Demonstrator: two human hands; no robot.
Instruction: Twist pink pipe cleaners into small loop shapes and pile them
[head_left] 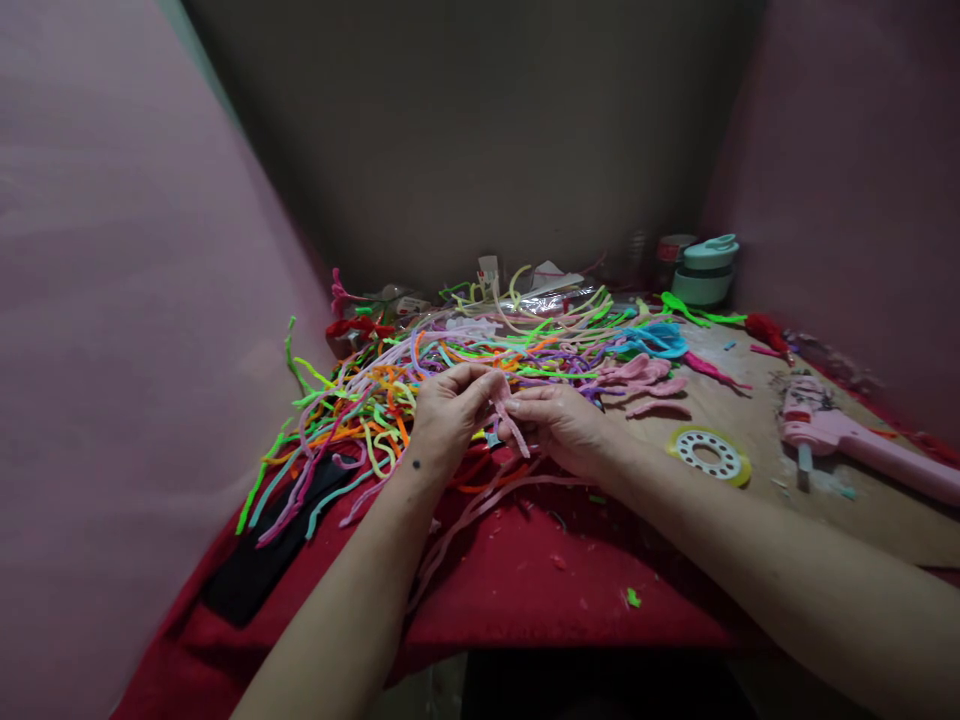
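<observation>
i can see both hands at work: the left hand [448, 408] has its thumb and forefinger pinching a pink stem [517, 436], and the right hand [564, 420] pinches the same stem just beside them. the stem is bent between the two sets of fingertips, one end hanging down below; how the other fingers sit, mostly curled under, i can't quite tell.

behind the fingers and out to their left sprawls a heap [375, 385] of fuzzy stems in many colours. below them, long pale stems [469, 515] trail across the red cloth [525, 590], and a green scrap [634, 598] lies below and to the right. a black strip [251, 570] rests lower left of them.

just right of the fingers, beyond the right hand, are pink loops [637, 372], with blue loops [661, 340] behind. farther right, the tape [739, 468] lies flat, then the glue gun [844, 435]. far behind, to the right, stands a mint tub [705, 288].
</observation>
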